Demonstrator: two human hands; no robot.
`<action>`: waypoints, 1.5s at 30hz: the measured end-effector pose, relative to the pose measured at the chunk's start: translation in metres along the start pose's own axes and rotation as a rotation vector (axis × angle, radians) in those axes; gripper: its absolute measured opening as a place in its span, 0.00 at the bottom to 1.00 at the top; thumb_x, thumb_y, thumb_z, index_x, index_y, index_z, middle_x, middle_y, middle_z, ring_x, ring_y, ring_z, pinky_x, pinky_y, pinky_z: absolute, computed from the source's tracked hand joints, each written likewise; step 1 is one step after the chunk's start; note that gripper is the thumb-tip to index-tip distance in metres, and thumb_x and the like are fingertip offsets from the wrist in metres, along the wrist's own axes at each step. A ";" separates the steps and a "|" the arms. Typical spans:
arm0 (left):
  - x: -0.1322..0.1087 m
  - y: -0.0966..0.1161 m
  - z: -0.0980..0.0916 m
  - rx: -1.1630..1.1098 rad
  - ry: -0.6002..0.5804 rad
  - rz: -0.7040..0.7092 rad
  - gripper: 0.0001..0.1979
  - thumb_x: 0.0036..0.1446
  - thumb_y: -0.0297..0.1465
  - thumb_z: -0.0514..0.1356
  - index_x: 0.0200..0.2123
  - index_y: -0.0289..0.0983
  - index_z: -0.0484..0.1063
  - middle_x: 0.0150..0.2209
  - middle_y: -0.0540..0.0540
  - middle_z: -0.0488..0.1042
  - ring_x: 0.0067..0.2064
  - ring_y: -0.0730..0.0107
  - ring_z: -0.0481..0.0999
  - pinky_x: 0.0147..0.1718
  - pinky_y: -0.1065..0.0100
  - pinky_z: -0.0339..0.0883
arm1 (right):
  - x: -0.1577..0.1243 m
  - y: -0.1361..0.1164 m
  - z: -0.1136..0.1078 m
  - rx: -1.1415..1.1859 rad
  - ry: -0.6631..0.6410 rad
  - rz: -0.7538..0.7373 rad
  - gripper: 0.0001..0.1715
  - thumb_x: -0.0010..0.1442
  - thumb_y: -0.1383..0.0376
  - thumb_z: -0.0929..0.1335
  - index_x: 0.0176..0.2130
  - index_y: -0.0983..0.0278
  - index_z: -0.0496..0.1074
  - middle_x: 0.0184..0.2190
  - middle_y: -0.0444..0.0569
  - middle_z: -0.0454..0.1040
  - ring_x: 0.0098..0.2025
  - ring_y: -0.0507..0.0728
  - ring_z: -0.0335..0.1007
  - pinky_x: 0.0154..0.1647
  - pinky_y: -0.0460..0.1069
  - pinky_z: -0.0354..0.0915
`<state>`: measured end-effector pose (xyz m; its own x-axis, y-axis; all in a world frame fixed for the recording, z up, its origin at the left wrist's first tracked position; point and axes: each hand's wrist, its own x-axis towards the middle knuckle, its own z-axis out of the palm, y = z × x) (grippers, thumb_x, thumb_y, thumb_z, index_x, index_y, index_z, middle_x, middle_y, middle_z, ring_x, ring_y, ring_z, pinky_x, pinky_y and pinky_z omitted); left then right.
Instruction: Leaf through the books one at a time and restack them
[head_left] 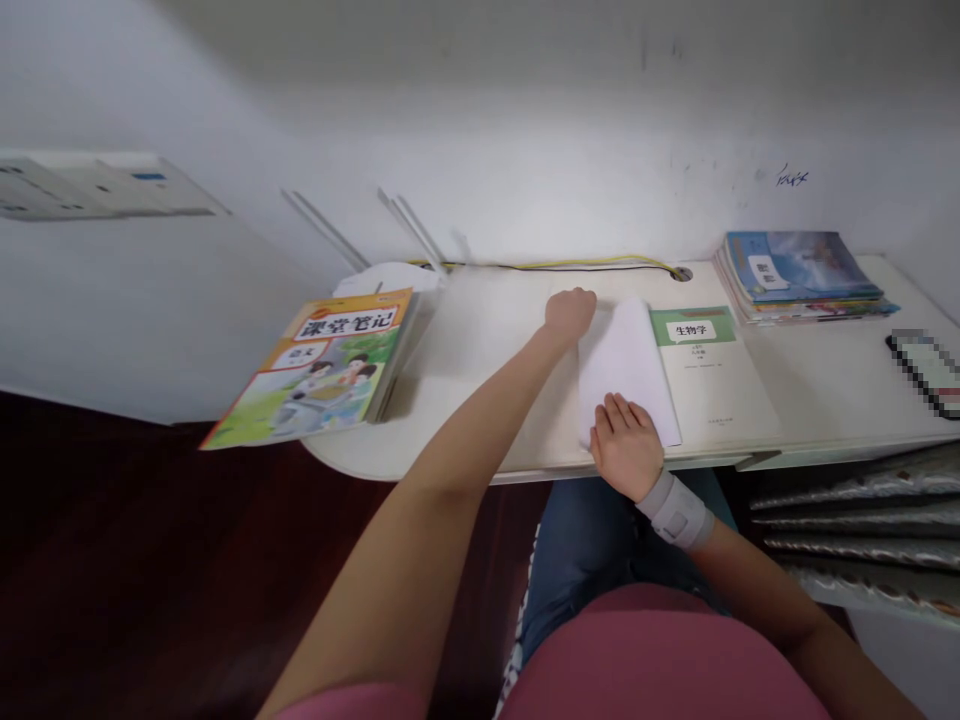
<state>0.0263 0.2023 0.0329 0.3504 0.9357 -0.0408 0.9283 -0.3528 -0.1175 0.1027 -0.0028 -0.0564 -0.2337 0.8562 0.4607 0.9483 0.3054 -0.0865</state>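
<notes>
A white sheet of paper (626, 360) lies folded over the left side of a biology textbook (712, 385) with a green band across its top. My left hand (571, 313) is closed at the far left corner of the paper; its fingertips are partly hidden. Lower down, my right hand (624, 440) rests flat on the near part of the sheet with its fingers stretched out. A grey band (675, 510) wraps the right wrist.
On the left, a thick colourful workbook (315, 370) overhangs the white desk's (480, 330) front edge. A stack of books (802, 270) stands at the back right, with a phone (930, 370) nearby. A yellow cable (570, 262) runs along the wall. Silvery shelves (862, 510) sit below right.
</notes>
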 end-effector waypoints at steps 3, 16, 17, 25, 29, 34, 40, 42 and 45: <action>-0.001 0.001 -0.001 -0.010 -0.020 0.008 0.20 0.56 0.17 0.49 0.48 0.32 0.73 0.46 0.34 0.76 0.49 0.55 0.76 0.43 0.61 0.69 | 0.000 0.000 0.000 0.003 0.012 -0.004 0.22 0.66 0.64 0.61 0.52 0.75 0.72 0.55 0.63 0.71 0.59 0.63 0.65 0.59 0.56 0.55; -0.046 -0.010 0.006 -0.201 0.139 0.156 0.20 0.64 0.28 0.45 0.54 0.36 0.70 0.53 0.41 0.74 0.59 0.60 0.68 0.58 0.59 0.59 | -0.003 0.001 0.000 0.023 -0.008 -0.004 0.21 0.66 0.64 0.61 0.52 0.74 0.72 0.56 0.63 0.71 0.60 0.63 0.64 0.59 0.56 0.54; -0.052 -0.003 0.012 -0.162 0.088 0.211 0.20 0.64 0.29 0.46 0.54 0.35 0.70 0.54 0.40 0.74 0.63 0.58 0.63 0.61 0.56 0.54 | -0.003 0.001 -0.001 0.020 -0.003 -0.006 0.21 0.66 0.64 0.61 0.52 0.74 0.72 0.56 0.63 0.71 0.59 0.63 0.64 0.59 0.56 0.55; -0.054 0.023 0.042 -0.109 -0.067 0.072 0.34 0.66 0.45 0.40 0.65 0.26 0.53 0.67 0.29 0.54 0.70 0.46 0.40 0.64 0.40 0.38 | -0.003 0.000 -0.001 0.015 0.001 -0.009 0.21 0.66 0.64 0.60 0.51 0.74 0.72 0.55 0.63 0.71 0.60 0.63 0.64 0.59 0.56 0.55; -0.056 0.022 0.043 -0.138 -0.051 0.056 0.34 0.66 0.46 0.39 0.65 0.28 0.54 0.66 0.31 0.55 0.70 0.48 0.42 0.63 0.39 0.39 | -0.002 0.000 -0.001 0.006 0.020 -0.016 0.21 0.66 0.64 0.60 0.50 0.74 0.73 0.54 0.63 0.72 0.59 0.63 0.65 0.58 0.56 0.55; -0.052 0.020 0.042 -0.130 -0.037 0.034 0.34 0.65 0.48 0.39 0.63 0.30 0.60 0.64 0.33 0.60 0.69 0.44 0.44 0.63 0.38 0.36 | -0.002 0.000 -0.002 0.001 0.037 -0.022 0.21 0.67 0.64 0.59 0.49 0.75 0.73 0.54 0.62 0.73 0.58 0.64 0.66 0.58 0.56 0.56; -0.037 0.034 0.037 -0.138 -0.074 -0.071 0.42 0.64 0.51 0.36 0.65 0.20 0.53 0.65 0.23 0.54 0.69 0.37 0.40 0.63 0.40 0.35 | -0.001 -0.001 -0.003 0.024 0.014 -0.010 0.21 0.66 0.64 0.60 0.50 0.74 0.73 0.54 0.63 0.72 0.58 0.63 0.65 0.58 0.56 0.56; -0.035 0.038 0.034 -0.151 -0.075 -0.098 0.42 0.64 0.51 0.35 0.65 0.21 0.53 0.65 0.22 0.54 0.69 0.37 0.41 0.63 0.39 0.37 | -0.001 -0.001 -0.002 0.018 0.026 -0.016 0.21 0.66 0.64 0.60 0.50 0.74 0.74 0.54 0.63 0.73 0.58 0.63 0.66 0.58 0.56 0.56; -0.039 0.037 0.027 -0.168 -0.043 -0.041 0.38 0.65 0.49 0.37 0.64 0.26 0.57 0.65 0.29 0.57 0.69 0.38 0.45 0.63 0.40 0.38 | -0.001 0.000 -0.002 0.003 0.048 -0.026 0.21 0.66 0.64 0.60 0.49 0.75 0.74 0.53 0.62 0.73 0.57 0.63 0.66 0.57 0.55 0.57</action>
<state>0.0434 0.1529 0.0030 0.3101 0.9472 -0.0818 0.9505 -0.3070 0.0478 0.1033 -0.0044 -0.0550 -0.2474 0.8271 0.5047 0.9415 0.3282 -0.0764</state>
